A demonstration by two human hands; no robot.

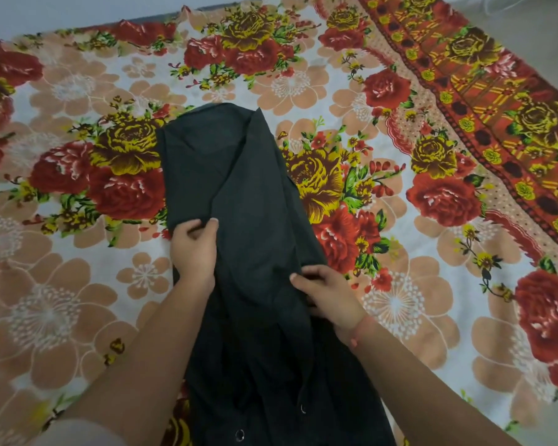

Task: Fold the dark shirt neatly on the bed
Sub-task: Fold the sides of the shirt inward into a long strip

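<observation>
Nearest us, the snaps (239, 434) mark the end of the dark shirt (255, 194) that runs out of view. We judge its unseen weight could drag the strip askew. Our right hand (327, 297) curls its fingers round a bunched fold at the right edge. A little farther, our left hand (194, 249) pinches the left edge, thumb over cloth. If we lift unevenly, the loose layers between may slide apart. Beyond, the shirt lies lengthwise mid-bed (78, 317), its far flaps overlapping crookedly.
</observation>
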